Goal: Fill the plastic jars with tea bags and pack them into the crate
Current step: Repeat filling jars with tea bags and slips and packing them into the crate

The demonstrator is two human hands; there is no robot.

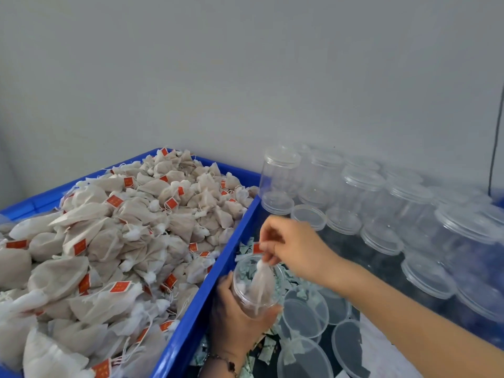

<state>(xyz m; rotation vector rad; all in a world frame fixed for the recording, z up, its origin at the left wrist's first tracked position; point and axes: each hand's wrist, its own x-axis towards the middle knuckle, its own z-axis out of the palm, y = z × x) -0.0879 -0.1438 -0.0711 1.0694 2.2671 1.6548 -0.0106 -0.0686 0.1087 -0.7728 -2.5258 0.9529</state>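
The job looks barely begun. The big blue plastic crate [191, 320] at left is heaped with white drawstring tea bags with red paper tags [103, 241], while rows of empty clear plastic jars with lids on [362, 186] wait along the grey wall, and loose clear round lids [302, 317] lie on the dark table. No filled, capped jar shows.

The left hand [234, 320] wraps around 1 open clear plastic jar [256, 287] just beside the crate's wall, mouth tipped up. The right hand [294, 246] pinches the top of 1 pale tea bag [261, 282] between thumb and fingertips, its red tag at the fingers. The bag hangs long axis near vertical, gathered neck up, body already inside the jar.
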